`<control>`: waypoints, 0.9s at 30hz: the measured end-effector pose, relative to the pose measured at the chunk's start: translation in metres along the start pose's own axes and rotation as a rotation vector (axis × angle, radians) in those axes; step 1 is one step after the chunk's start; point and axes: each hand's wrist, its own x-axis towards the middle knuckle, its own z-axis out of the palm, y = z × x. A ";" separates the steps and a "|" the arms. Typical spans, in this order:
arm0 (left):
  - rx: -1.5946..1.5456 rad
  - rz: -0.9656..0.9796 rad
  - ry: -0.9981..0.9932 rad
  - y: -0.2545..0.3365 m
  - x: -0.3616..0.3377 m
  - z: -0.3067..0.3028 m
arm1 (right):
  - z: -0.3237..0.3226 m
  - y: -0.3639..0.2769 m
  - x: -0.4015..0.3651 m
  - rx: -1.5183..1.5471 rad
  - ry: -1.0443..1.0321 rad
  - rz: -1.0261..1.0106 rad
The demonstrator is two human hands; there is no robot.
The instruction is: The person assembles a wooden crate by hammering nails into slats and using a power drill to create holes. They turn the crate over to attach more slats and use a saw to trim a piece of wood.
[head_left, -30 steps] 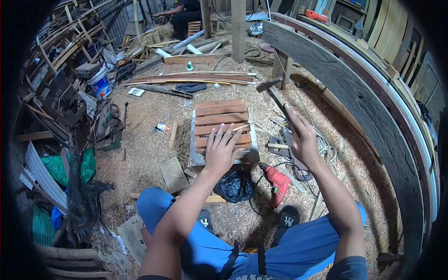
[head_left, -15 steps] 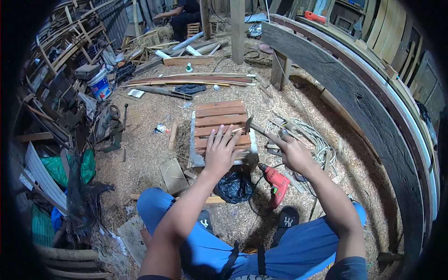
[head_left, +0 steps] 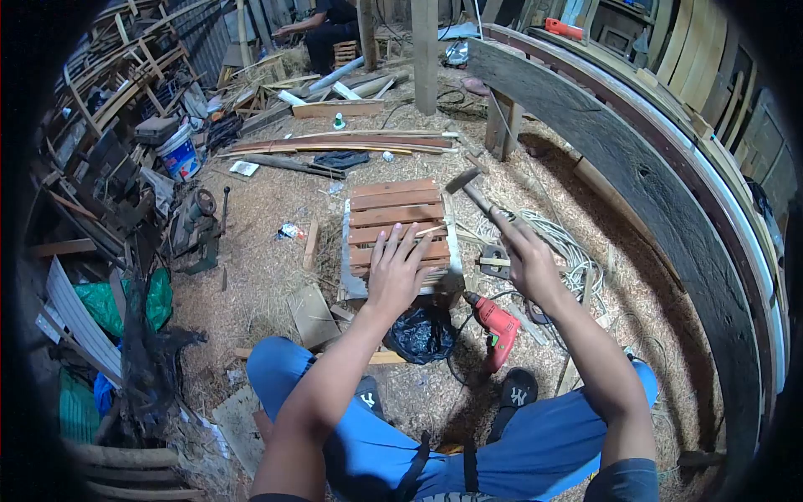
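Note:
My left hand point(head_left: 397, 268) lies with its fingers spread over the reddish-brown wooden slats point(head_left: 393, 199), which rest side by side on a box-like stand point(head_left: 345, 251). A thin pale stick point(head_left: 431, 230) shows by its fingertips, running toward the right edge of the slats. My right hand point(head_left: 531, 263) is wrapped around the handle of a hammer point(head_left: 477, 194). The hammer's head is raised just right of the slats' far right corner. Below the stand sits a black plastic bag point(head_left: 420, 335), and a red power drill point(head_left: 495, 330) lies to its right.
Coiled pale cable point(head_left: 565, 243) lies right of the stand. A thick dark beam point(head_left: 619, 138) curves along the right side. Long wood strips point(head_left: 360, 144) lie beyond the slats. A paint bucket point(head_left: 177, 152) stands at left. Another person point(head_left: 326, 33) sits at the back.
My right hand has lifted the hammer up and away from the slats' right edge, its head moving up and right. My left hand has stayed on the slats.

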 end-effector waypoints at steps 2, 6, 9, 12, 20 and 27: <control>-0.014 -0.004 0.002 0.001 -0.002 0.000 | 0.004 0.003 -0.004 -0.030 -0.102 -0.002; -0.006 0.020 -0.010 -0.001 0.000 0.000 | -0.004 0.007 -0.001 0.100 -0.095 0.038; -0.029 -0.018 -0.006 -0.002 0.000 0.000 | 0.033 0.025 -0.003 0.394 0.207 0.029; -0.024 -0.036 0.001 -0.002 0.000 0.002 | 0.056 0.040 -0.009 0.431 0.268 0.085; 0.005 -0.001 0.008 -0.008 -0.003 0.007 | 0.140 0.090 -0.056 0.436 0.099 0.450; -0.043 -0.016 0.024 -0.001 -0.002 0.000 | 0.181 0.116 -0.089 0.774 -0.278 0.815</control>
